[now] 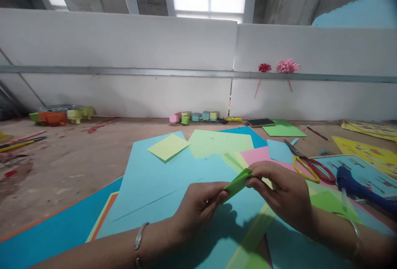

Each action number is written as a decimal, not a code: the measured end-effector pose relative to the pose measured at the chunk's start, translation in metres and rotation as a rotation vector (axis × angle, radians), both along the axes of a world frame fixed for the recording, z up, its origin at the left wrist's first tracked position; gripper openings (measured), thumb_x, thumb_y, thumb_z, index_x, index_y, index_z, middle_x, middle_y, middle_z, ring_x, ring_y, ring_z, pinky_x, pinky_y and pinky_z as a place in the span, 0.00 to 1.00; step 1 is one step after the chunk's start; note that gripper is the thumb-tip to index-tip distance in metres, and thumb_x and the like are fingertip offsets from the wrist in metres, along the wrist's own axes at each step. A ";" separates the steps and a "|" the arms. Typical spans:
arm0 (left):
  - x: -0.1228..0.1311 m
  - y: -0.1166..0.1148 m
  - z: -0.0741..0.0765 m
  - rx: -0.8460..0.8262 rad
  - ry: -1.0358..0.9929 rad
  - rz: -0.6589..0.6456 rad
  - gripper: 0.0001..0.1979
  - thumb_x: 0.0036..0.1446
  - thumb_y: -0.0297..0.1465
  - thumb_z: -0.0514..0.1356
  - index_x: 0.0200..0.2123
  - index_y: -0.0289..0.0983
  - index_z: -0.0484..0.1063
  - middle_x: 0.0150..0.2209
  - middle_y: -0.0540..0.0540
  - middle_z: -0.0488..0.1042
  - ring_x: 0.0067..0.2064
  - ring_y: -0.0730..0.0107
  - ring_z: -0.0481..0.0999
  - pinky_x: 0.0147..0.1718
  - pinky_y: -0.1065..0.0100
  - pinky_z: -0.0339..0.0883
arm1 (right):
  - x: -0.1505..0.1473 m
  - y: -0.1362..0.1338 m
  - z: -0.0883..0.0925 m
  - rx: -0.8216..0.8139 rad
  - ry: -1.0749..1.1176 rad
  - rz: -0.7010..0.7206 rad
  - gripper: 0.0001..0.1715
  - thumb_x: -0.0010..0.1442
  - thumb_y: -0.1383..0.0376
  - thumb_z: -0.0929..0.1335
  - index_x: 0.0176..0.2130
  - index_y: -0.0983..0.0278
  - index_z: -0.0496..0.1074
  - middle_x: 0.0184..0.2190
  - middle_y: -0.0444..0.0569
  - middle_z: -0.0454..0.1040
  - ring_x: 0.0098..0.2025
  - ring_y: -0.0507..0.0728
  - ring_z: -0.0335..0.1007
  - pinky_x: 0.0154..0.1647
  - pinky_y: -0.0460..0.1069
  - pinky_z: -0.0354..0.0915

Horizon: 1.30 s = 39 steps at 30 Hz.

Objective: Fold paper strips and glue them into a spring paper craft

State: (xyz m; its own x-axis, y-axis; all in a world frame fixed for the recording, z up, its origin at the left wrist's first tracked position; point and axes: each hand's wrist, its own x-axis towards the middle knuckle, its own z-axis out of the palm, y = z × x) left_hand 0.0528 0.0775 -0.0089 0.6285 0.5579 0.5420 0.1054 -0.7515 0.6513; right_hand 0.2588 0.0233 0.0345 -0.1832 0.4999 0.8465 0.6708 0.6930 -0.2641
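Between my two hands is a small folded piece of green paper (238,186), held just above the sheets on the table. My left hand (200,202) pinches its lower left end between thumb and fingers. At its upper right end, my right hand (279,190) grips it with thumb and fingertips. Beneath them lie large light blue sheets (155,182). A pale yellow-green square (169,147) rests flat on the blue, left of the hands. Scissors (310,165) with yellow and red handles lie just beyond my right hand.
A blue glue gun (356,186) lies at the right. Yellow printed sheets (369,153) are behind it. Small folded paper blocks (195,117) and a dark phone (261,123) stand along the white wall. Orange and yellow paper pieces (52,118) sit at the far left.
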 end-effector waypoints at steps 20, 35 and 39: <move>0.006 -0.011 0.017 -0.093 0.000 0.014 0.09 0.59 0.31 0.59 0.39 0.35 0.78 0.32 0.45 0.79 0.33 0.67 0.75 0.34 0.67 0.68 | -0.003 0.000 -0.004 -0.024 -0.036 0.213 0.10 0.61 0.77 0.66 0.31 0.63 0.65 0.26 0.46 0.69 0.28 0.51 0.67 0.28 0.45 0.65; 0.013 -0.024 0.036 -0.474 -0.272 0.068 0.05 0.48 0.29 0.65 0.23 0.36 0.75 0.23 0.51 0.70 0.26 0.74 0.67 0.25 0.72 0.61 | -0.010 -0.015 -0.005 -0.231 0.078 0.164 0.05 0.60 0.71 0.68 0.35 0.62 0.66 0.24 0.41 0.69 0.24 0.47 0.63 0.24 0.41 0.61; 0.012 -0.027 0.039 -0.514 -0.187 0.057 0.04 0.49 0.29 0.64 0.25 0.35 0.74 0.25 0.50 0.70 0.28 0.72 0.67 0.28 0.71 0.61 | -0.010 -0.017 -0.003 -0.203 0.034 0.185 0.08 0.61 0.73 0.65 0.32 0.62 0.67 0.23 0.39 0.68 0.23 0.46 0.61 0.24 0.40 0.60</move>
